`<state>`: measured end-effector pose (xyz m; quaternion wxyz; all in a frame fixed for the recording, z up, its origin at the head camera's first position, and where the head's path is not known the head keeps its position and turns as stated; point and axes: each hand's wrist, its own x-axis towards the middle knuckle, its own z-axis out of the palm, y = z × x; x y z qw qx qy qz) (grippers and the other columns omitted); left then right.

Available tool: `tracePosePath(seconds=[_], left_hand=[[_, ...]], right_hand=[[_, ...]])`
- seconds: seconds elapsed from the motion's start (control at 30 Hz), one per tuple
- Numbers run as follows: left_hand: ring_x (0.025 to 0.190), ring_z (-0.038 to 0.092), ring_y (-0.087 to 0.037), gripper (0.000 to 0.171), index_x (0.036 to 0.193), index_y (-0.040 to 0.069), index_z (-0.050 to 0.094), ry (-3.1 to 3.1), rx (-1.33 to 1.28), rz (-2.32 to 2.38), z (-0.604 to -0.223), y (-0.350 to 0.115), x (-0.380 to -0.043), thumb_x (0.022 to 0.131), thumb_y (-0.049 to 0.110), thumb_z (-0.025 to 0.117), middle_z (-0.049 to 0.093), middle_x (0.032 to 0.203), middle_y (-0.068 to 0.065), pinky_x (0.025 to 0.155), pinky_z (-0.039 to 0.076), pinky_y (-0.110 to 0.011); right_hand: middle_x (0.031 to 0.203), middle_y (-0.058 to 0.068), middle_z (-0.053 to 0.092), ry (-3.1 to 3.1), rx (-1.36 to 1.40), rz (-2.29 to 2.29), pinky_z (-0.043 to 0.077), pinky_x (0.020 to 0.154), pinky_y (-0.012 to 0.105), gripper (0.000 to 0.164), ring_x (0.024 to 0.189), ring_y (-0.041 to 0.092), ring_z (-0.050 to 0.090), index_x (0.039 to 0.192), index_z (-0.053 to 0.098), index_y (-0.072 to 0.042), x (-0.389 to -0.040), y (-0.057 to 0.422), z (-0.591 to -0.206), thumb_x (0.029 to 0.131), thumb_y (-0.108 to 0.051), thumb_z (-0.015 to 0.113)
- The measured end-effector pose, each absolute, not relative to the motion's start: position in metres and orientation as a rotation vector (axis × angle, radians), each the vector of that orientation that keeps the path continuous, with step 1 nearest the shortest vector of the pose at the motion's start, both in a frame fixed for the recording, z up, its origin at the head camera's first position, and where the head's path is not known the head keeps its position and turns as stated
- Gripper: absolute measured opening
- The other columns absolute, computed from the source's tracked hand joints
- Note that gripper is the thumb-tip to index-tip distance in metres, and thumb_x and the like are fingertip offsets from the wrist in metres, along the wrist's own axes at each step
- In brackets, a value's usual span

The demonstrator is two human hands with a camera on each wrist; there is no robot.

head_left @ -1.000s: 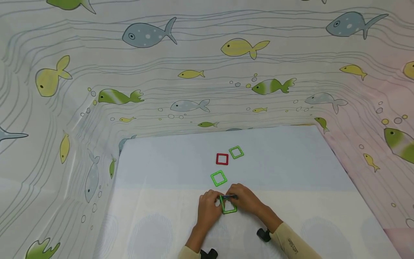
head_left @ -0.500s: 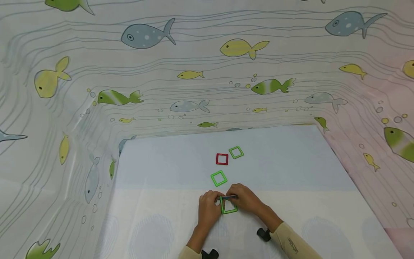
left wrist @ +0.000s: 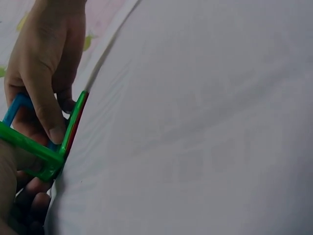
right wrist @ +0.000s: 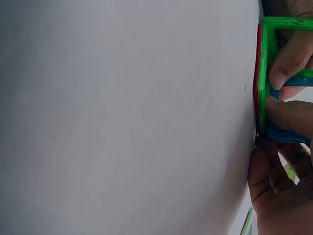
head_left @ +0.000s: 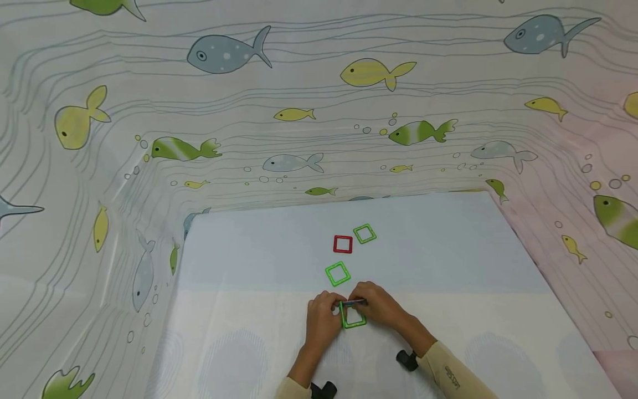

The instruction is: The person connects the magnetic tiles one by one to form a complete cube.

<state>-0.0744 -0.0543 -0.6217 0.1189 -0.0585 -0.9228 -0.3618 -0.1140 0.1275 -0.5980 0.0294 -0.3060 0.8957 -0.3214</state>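
In the head view, a green square magnetic tile [head_left: 355,325] lies flat near the front. A second green tile [head_left: 342,315] stands upright along its left edge, and a blue tile [head_left: 354,302] stands along its far edge. My left hand [head_left: 323,321] grips the upright green tile from the left. My right hand [head_left: 379,306] pinches the blue tile from the far right. Under the flat green tile, a red edge [right wrist: 257,73] shows in the right wrist view. Both thumbs reach inside the corner there; the fingers partly hide the upright tiles.
Beyond the hands, a green tile [head_left: 337,274], a red tile [head_left: 343,244] and another green tile [head_left: 365,233] lie flat on the white table [head_left: 249,249]. A fish-patterned sheet [head_left: 299,133] surrounds the table. Black wrist devices [head_left: 407,360] sit by the cuffs.
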Motion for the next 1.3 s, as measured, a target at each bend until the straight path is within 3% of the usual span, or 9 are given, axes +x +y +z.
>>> tracePosePath(seconds=[0.43,0.57,0.77,0.83,1.03,1.17,1.3], left_hand=[[0.066,0.051,-0.004,0.018,0.086,0.021,0.075,-2.667,-0.146,-1.074,-0.622,-0.054,-0.075,0.074,0.015,0.087,0.062,0.071,0.009,0.067,0.034,-0.023],[0.067,0.052,-0.004,0.018,0.086,0.022,0.075,-2.665,-0.152,-1.076,-0.622,-0.054,-0.075,0.075,0.015,0.087,0.061,0.072,0.01,0.067,0.033,-0.023],[0.07,0.054,-0.005,0.017,0.089,0.021,0.075,-2.681,-0.194,-1.107,-0.62,-0.056,-0.074,0.077,0.014,0.085,0.061,0.075,0.011,0.068,0.032,-0.023],[0.071,0.055,-0.006,0.017,0.089,0.021,0.075,-2.687,-0.198,-1.1,-0.62,-0.057,-0.073,0.077,0.014,0.084,0.061,0.076,0.01,0.068,0.032,-0.023],[0.073,0.057,-0.007,0.017,0.09,0.022,0.075,-2.712,-0.19,-1.087,-0.619,-0.06,-0.074,0.078,0.015,0.084,0.064,0.079,0.01,0.069,0.034,-0.024],[0.073,0.055,-0.004,0.016,0.09,0.022,0.075,-2.731,-0.18,-1.11,-0.621,-0.06,-0.074,0.078,0.015,0.083,0.063,0.078,0.011,0.07,0.035,-0.023],[0.072,0.055,-0.004,0.015,0.088,0.021,0.075,-2.708,-0.188,-1.124,-0.622,-0.059,-0.074,0.078,0.014,0.083,0.062,0.077,0.011,0.069,0.035,-0.023]], right_hand=[[0.087,-0.007,0.069,2.787,-1.055,-1.038,0.052,0.076,0.027,0.018,0.084,0.009,0.062,0.09,0.074,-0.017,-0.116,0.128,-0.604,0.08,-0.004,0.081],[0.094,-0.007,0.068,2.659,-1.058,-1.006,0.052,0.077,0.024,0.02,0.088,0.007,0.061,0.099,0.073,-0.016,-0.121,0.135,-0.599,0.083,-0.006,0.079],[0.11,-0.001,0.07,2.415,-0.959,-0.99,0.054,0.086,0.029,0.037,0.098,0.012,0.065,0.112,0.07,-0.011,-0.136,0.156,-0.578,0.091,0.014,0.055],[0.112,0.002,0.071,2.398,-0.937,-0.984,0.054,0.088,0.03,0.036,0.1,0.015,0.066,0.113,0.07,-0.009,-0.142,0.158,-0.573,0.093,0.014,0.051],[0.105,0.004,0.072,2.543,-0.9,-0.97,0.054,0.084,0.03,0.018,0.095,0.014,0.066,0.111,0.071,-0.004,-0.158,0.148,-0.571,0.094,-0.003,0.065],[0.107,0.005,0.071,2.633,-0.901,-0.943,0.055,0.083,0.03,0.021,0.094,0.014,0.065,0.114,0.07,-0.004,-0.17,0.135,-0.572,0.093,-0.004,0.067],[0.115,0.008,0.068,2.689,-0.986,-0.858,0.055,0.09,0.035,0.029,0.102,0.018,0.064,0.12,0.067,-0.003,-0.181,0.123,-0.573,0.092,-0.004,0.069]])
